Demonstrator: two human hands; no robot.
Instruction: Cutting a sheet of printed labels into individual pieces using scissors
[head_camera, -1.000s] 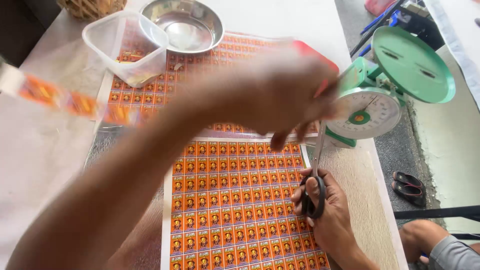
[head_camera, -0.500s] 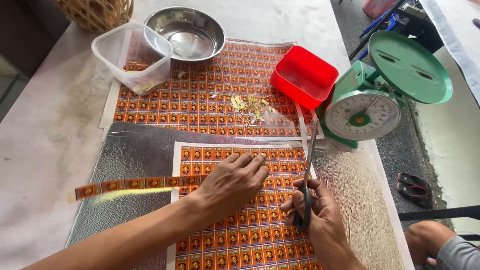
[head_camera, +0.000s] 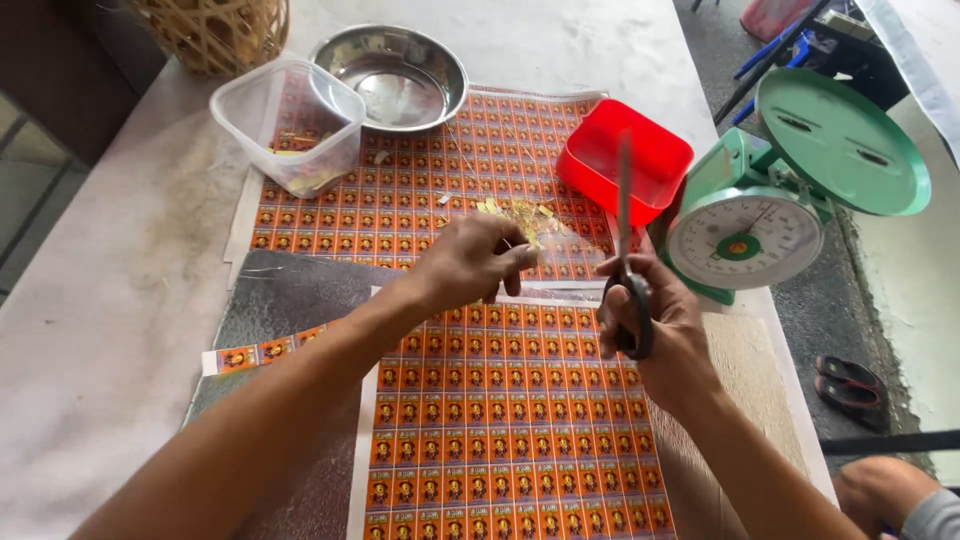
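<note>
- Orange printed sheet (head_camera: 500, 420): a sheet of small orange stamp-like labels lying flat on the table (head_camera: 110, 330), nearest the viewer; it serves here as the landmark. Most of its rows appear uncut, so by this view the cutting is judged to be at an early stage, with nearly the whole sheet left.
- Cut strip (head_camera: 265, 351): a single row of labels lying just left of the sheet's upper left corner, apart from both hands; the one finished piece visible.
- Left hand (head_camera: 470, 262): hovering above the sheet's far edge, fingertips pressed together as if pinching something small; what they hold cannot be told.
- Right hand (head_camera: 655, 325): over the sheet's far right corner, fingers closed through the handles of the scissors (head_camera: 627, 250), whose blades point up and away, together.
- Second printed sheet (head_camera: 400, 190): beyond the landmark sheet, with a scatter of yellowish scraps (head_camera: 520, 215) on it.
- Red tray (head_camera: 625, 160), clear plastic tub (head_camera: 290, 125) and steel bowl (head_camera: 395, 75): all on the far side of the sheet.
- Green scale (head_camera: 780, 200): far right of the sheet.
</note>
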